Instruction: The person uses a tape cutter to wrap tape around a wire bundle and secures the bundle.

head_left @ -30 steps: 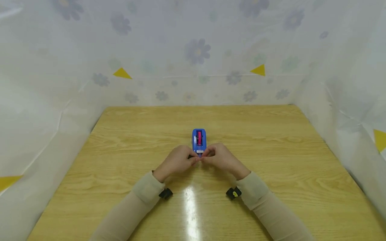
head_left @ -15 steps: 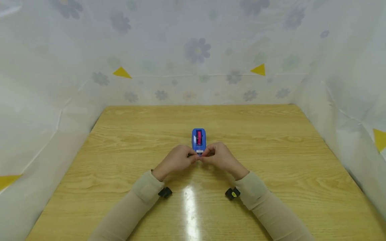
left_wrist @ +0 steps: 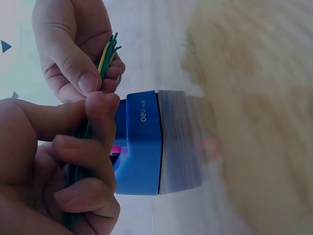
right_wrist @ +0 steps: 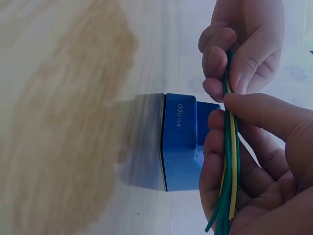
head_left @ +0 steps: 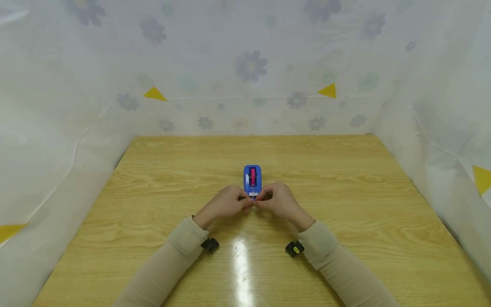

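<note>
A blue tape dispenser [head_left: 246, 180] stands near the middle of the table, with a pink roll [head_left: 252, 176] inside it. Just in front of its cutting end, both hands meet fingertip to fingertip. They hold one bundle of thin green and yellow strands [right_wrist: 231, 161], which look like wires. My left hand [head_left: 224, 202] has its fingers curled round one part of the bundle. My right hand [head_left: 281, 202] pinches the bundle close beside it, with the loose ends lying across the palm in the right wrist view. The head view hardly shows the bundle.
The wooden table [head_left: 172, 157] extends around the dispenser on all sides. A pale flowered curtain [head_left: 215, 64] encloses its back and both sides, with yellow triangles on it. A black device hangs under each sleeve cuff.
</note>
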Demonstrator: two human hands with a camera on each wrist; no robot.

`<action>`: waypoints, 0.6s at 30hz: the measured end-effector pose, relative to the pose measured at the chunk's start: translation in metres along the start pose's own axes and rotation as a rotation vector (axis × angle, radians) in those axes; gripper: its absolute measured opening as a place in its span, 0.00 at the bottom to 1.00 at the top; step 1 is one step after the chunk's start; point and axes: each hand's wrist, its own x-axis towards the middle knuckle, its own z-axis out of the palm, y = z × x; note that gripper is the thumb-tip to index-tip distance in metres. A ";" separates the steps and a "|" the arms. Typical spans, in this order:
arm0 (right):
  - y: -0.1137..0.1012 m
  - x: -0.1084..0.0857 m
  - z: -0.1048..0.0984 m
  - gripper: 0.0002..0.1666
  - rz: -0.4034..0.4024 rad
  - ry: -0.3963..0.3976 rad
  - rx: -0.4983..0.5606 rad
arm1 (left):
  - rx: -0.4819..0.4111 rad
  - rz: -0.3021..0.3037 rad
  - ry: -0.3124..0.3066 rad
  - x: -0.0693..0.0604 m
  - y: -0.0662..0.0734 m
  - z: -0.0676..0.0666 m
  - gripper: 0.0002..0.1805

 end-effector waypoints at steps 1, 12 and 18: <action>0.000 0.000 0.000 0.06 0.000 -0.002 0.005 | -0.004 -0.002 0.002 0.000 0.000 0.000 0.18; 0.002 0.001 -0.002 0.02 0.013 -0.073 0.050 | 0.005 -0.018 0.014 0.001 -0.003 0.001 0.17; 0.004 0.002 -0.002 0.05 0.050 -0.108 0.059 | 0.012 -0.005 0.027 0.001 -0.002 0.000 0.13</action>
